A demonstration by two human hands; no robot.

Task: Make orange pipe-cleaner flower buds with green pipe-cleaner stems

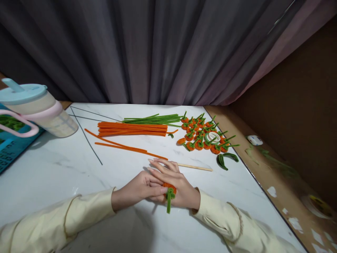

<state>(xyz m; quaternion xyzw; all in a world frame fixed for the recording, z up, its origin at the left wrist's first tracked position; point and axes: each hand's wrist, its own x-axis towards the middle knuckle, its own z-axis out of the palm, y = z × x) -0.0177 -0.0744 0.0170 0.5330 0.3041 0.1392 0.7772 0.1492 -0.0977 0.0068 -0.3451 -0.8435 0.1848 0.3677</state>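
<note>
My left hand (147, 186) is closed, its thumb pressing a small orange and green fuzzy pumpkin shape (170, 189) with a green stem pointing toward me. My right hand (176, 182) lies against the left, its fingers extended over the left fingers, and the pumpkin rests against its palm side. Just beyond the right fingertips lies a thin wooden stick (196, 167). Farther off are a bundle of orange fuzzy stems (131, 129), green stems (155, 118) behind it, and a few loose orange stems (123, 146).
Several finished orange pumpkins (198, 144) cluster at the right rear, with white tape rolls (212, 137) among them. Dark green curled pieces (222, 162) lie nearby. A lidded tumbler (50, 117) stands at left beside a teal basket (13, 151). Thin dark wires (88, 138) lie near it.
</note>
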